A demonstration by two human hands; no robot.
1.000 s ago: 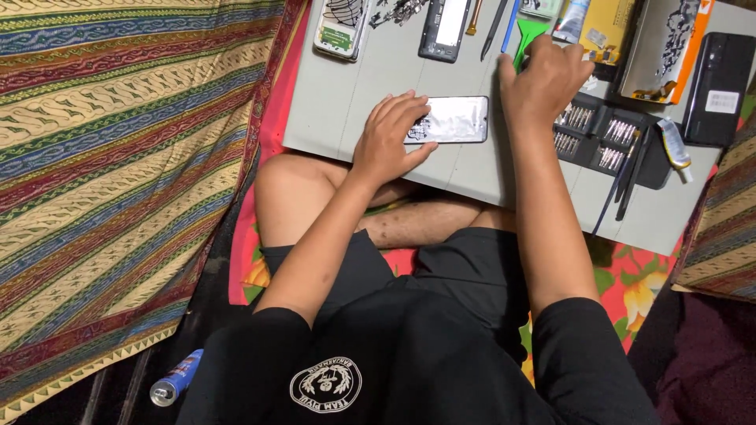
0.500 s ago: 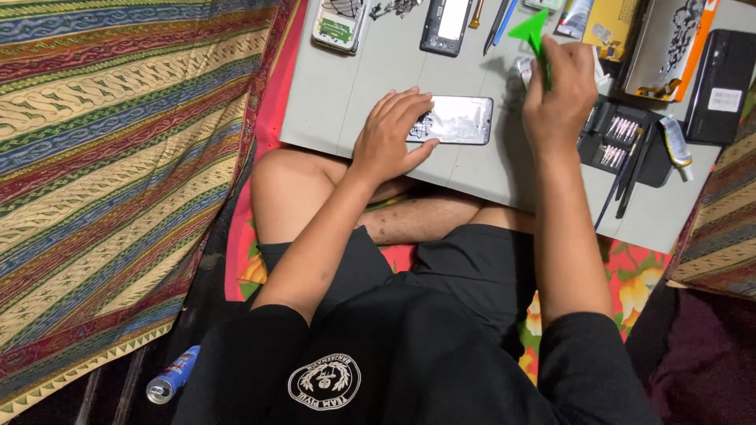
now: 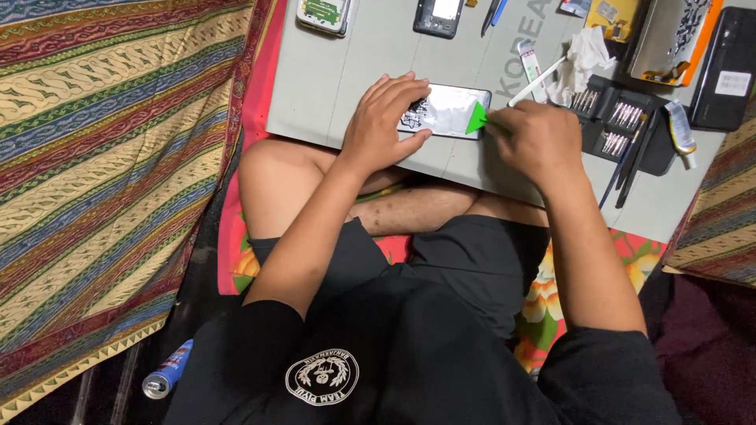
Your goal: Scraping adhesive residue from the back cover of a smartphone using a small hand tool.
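**Green pick at the edge of a phone**

While the left hand lies flat over one end of a phone, fingers spread and pressing it down, the right hand pinches a small green triangular pick between thumb and fingertips. The tip of the pick touches the other end of the phone. The phone lies face-up or back-up, I cannot tell which, on a grey work mat near its front edge, just above the person's crossed legs.

Beyond the right hand sits a black tray of screwdriver bits, with thin dark tools leaning across its right side. A crumpled white tissue lies just behind the tray, and a white stick-like tool rests beside it. Two more phones lie at the far edge of the mat, and a black phone sits at the far right. A striped woven cloth covers the floor on the left, and a blue can lies near its lower edge.
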